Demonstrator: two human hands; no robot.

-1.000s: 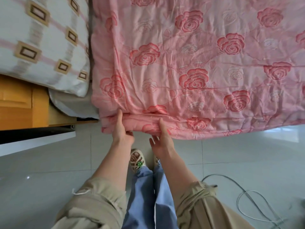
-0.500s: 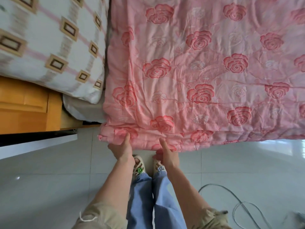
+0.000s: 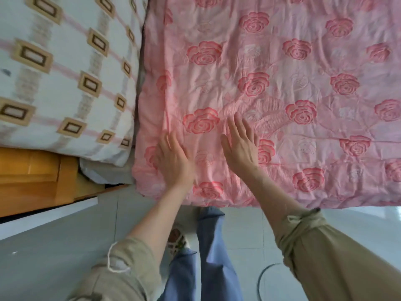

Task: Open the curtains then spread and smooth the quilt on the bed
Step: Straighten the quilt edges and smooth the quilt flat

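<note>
A pink quilt (image 3: 282, 94) with red rose patterns lies spread over the bed, its near edge hanging just over the bed's side. My left hand (image 3: 174, 161) rests flat on the quilt near its near-left corner, fingers apart and pointing away from me. My right hand (image 3: 240, 144) lies flat on the quilt just to the right of it, fingers spread beside a rose. Neither hand holds any fabric. No curtains are in view.
A white pillow (image 3: 65, 72) with brown rectangles lies left of the quilt against a wooden headboard (image 3: 30, 174). Grey tiled floor (image 3: 43, 257) runs along the bed's side under my feet. A cable (image 3: 263, 276) loops on the floor at lower right.
Both hands have let go of the quilt's near edge and moved up onto its top surface, now lying flat with fingers spread. The view has moved closer over the bed.
</note>
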